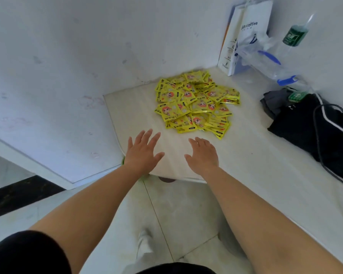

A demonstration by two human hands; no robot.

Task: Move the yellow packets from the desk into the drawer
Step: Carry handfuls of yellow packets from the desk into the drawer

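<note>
A loose pile of several yellow packets [196,101] with an orange cartoon print lies on the pale desk [246,159], close to the wall corner. My left hand [143,151] hovers over the desk's near corner with its fingers spread and straight, holding nothing. My right hand [203,155] is beside it, palm down, fingers relaxed and empty. Both hands are short of the pile, with a strip of bare desk between fingertips and the nearest packets. No drawer shows in this view.
A white paper coffee bag [246,34] leans in the far corner with a clear plastic bag [263,50] and a water bottle [293,46] next to it. A black bag with a cable [313,127] lies at the desk's right. Tiled floor [182,214] lies below.
</note>
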